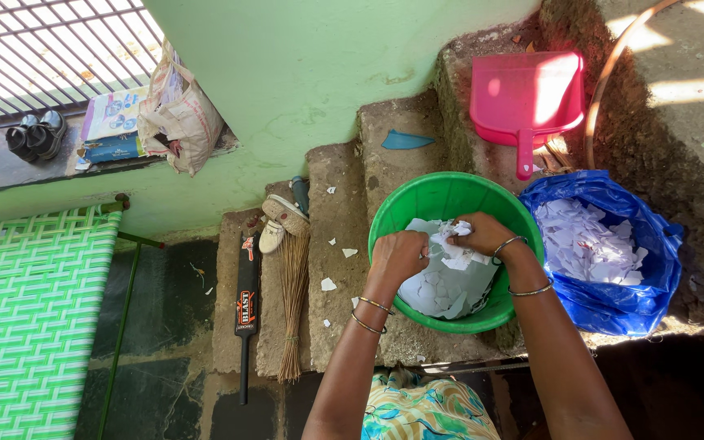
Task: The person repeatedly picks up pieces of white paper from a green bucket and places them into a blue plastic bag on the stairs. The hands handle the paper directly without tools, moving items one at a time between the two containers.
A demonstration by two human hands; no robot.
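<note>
The fingers of the left hand (398, 255) and right hand (482, 235) curl into the torn paper (450, 281) and are partly concealed. The green bucket (417, 200) floor is covered by paper. The woven cot (30, 318) is cut off at the left and bottom edges. The hose (613, 69) exits the top edge.

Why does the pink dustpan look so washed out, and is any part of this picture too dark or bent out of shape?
Head view: hard sunlight strikes the pink dustpan and the concrete beside it, bleaching them; the floor at lower right is nearly black shadow. The hands, left hand and right hand, and the torn paper in the green tub sit in even shade, sharp. The wide lens bows the steps at the edges.
</note>
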